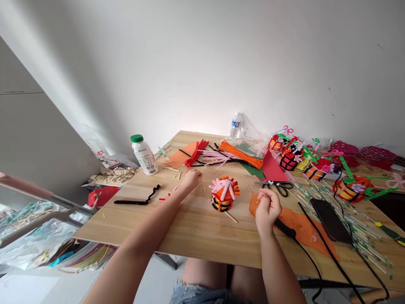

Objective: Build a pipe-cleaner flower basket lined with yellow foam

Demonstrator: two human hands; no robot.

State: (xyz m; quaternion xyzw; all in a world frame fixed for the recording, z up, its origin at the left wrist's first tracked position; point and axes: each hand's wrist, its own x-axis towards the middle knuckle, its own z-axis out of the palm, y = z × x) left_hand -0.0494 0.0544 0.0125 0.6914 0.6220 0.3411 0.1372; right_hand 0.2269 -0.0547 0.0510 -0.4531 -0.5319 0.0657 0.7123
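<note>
A small pipe-cleaner basket [223, 195] stands upright on the table between my hands, with orange and pink fuzzy loops on top and black and yellow sides. My left hand [191, 180] is closed beyond it to the left, low over the tabletop. Whatever those fingers hold, if anything, is hidden. My right hand [268, 207] is raised to the right of the basket, fingers curled with the thumb against them; I cannot make out anything in them. Behind my right wrist lies a black corded handle [285, 229] on an orange felt sheet [303, 228]. Scissors [280, 185] rest just beyond.
Bundled red [196, 153] and orange pipe cleaners [240, 154] lie at the back. Similar finished baskets [348, 190] stand to the right. A phone [330, 220] lies among thin sticks. A white bottle [144, 156] stands left, near a bent black pipe cleaner [136, 202].
</note>
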